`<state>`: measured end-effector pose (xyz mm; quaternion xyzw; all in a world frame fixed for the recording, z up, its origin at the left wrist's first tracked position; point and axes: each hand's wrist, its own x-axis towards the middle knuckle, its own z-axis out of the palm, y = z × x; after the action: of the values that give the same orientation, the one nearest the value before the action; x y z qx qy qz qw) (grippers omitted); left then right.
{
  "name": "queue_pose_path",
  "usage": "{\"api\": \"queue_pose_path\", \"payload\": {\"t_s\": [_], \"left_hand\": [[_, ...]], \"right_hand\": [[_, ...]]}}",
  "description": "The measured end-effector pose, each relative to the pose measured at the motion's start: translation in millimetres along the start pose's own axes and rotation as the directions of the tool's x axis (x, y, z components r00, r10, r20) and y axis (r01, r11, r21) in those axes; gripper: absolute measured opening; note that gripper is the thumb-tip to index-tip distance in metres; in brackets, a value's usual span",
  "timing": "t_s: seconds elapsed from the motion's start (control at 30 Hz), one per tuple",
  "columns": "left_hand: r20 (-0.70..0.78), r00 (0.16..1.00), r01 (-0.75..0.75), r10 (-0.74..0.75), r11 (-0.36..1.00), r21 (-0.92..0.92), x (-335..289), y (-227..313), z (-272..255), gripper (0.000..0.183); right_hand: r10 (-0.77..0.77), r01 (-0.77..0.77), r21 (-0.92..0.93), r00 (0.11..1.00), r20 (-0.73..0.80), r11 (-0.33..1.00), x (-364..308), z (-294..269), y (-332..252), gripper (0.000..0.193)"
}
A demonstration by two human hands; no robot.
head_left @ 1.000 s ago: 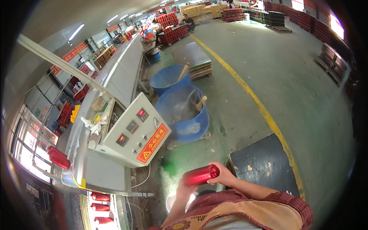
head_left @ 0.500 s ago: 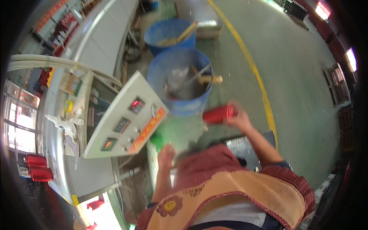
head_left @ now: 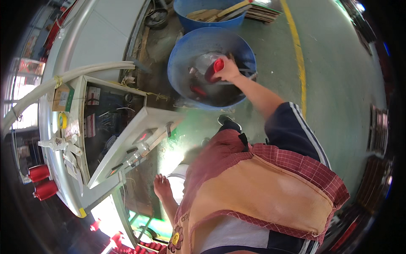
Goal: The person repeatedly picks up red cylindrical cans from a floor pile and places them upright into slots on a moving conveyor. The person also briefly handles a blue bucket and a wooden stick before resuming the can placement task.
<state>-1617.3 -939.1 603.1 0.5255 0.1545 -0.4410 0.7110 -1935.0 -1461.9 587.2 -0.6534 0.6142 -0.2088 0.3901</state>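
My right hand (head_left: 229, 70) is stretched forward over a big round blue bin (head_left: 174, 70). Its fingers are wrapped round a shiny red cylindrical container (head_left: 211, 75), whose near end is partly covered by the hand. Down in the bin lie another red piece (head_left: 198, 90), some clear plastic and a bar-like tool with its end at the rim. Low on my left, my left hand (head_left: 163, 188) hangs with its fingers apart and nothing in them. A white round bucket or stool (head_left: 179, 178), brightly lit, is beside that hand.
An electrical cabinet (head_left: 86, 165) has its panel door (head_left: 139, 144) swung out on my left. Two red containers (head_left: 44, 189) are at the machine's far left. Another blue bin (head_left: 186, 20) with wooden boards stands farther ahead. A yellow line (head_left: 301, 63) runs along the green floor.
My right hand has carried the red container forward and left, from beside the bin to over its opening. My body has moved closer to the bin. My left hand's fingers have spread.
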Motion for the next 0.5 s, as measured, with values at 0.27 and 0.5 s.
{"api": "queue_pose_path", "payload": {"t_s": [0.27,0.5], "left_hand": [[-0.326,0.933,0.116,0.154,0.729,0.675,-93,-119,-26,0.041],[-0.263,0.945,0.064,0.194,0.679,0.732,-102,-147,-6,0.045]], "right_hand": [[0.123,-0.126,-0.016,0.916,0.383,0.992,20,82,31,0.097],[0.055,-0.06,0.008,0.945,0.323,0.998,64,58,46,0.093]]}}
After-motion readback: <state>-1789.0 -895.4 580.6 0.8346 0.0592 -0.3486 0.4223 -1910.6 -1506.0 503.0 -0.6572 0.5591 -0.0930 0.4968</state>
